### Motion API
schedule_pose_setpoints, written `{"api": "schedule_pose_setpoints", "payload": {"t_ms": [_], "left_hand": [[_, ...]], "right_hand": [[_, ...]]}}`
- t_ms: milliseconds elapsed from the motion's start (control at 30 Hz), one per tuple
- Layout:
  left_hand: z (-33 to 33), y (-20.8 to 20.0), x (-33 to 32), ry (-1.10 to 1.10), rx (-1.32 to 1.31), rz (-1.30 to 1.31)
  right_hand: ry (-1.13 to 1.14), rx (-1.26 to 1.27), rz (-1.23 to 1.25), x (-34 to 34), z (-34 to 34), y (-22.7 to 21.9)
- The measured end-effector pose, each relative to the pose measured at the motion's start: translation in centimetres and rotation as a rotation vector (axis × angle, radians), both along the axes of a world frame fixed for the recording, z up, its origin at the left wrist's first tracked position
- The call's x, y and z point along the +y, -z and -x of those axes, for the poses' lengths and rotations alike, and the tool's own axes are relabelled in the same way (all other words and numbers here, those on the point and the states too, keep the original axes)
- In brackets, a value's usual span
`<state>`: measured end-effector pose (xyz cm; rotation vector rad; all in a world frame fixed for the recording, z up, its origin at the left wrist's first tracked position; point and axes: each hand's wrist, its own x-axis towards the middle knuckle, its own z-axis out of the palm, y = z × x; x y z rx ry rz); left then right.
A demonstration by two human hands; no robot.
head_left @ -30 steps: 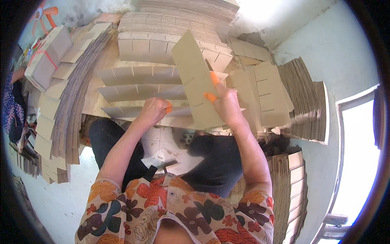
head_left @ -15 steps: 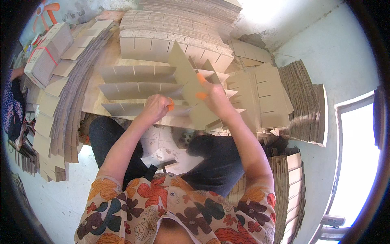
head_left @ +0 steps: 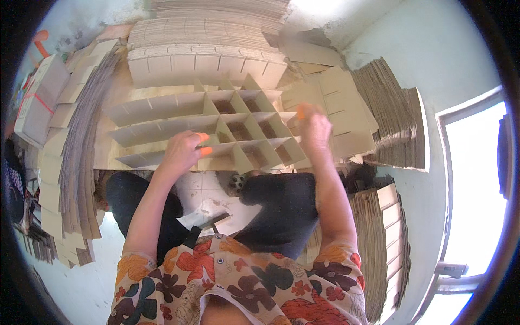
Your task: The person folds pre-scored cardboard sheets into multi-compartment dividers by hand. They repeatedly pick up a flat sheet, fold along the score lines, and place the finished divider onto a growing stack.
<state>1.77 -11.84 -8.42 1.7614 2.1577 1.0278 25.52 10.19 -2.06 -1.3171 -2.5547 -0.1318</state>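
A cardboard divider grid (head_left: 247, 120) stands on the work surface before me. Three long strips run left to right, and several cross strips slot through their right part, forming square cells. At the nearest long strip (head_left: 143, 160), my left hand (head_left: 183, 154) pinches the top edge, with orange covers on the thumb and a finger. My right hand (head_left: 316, 132), also with orange finger covers, is just right of the grid beside flat slotted cardboard sheets (head_left: 344, 108). Motion smears its fingers, so whether it holds anything is hidden.
Tall stacks of slotted cardboard (head_left: 206, 65) line the back. More stacks stand at left (head_left: 81, 135), at right (head_left: 390, 114) and low on the right (head_left: 374, 233). A tied carton (head_left: 43, 100) rests on the left stack. My knees (head_left: 276, 206) are below the front edge.
The cross strip my right hand held tilted over the long strips is out of that hand; the grid now shows its cells. My right hand has moved right, toward the sheets. The view has shifted.
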Motion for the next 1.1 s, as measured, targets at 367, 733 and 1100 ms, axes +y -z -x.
{"api": "schedule_pose_setpoints", "payload": {"t_ms": [367,733,1100], "left_hand": [[0.1,-0.8,-0.7,-0.033,0.072,0.046],[1.9,0.2,-2.9,-0.026,0.061,-0.030],[2.0,1.8,-2.8,-0.013,0.137,-0.049]], "right_hand": [[0.330,0.073,0.019,5.4,-12.7,7.2],[-0.274,0.689,0.110,-4.5,-0.8,-7.3],[-0.600,0.470,0.520,-10.9,8.8,-3.0]]}}
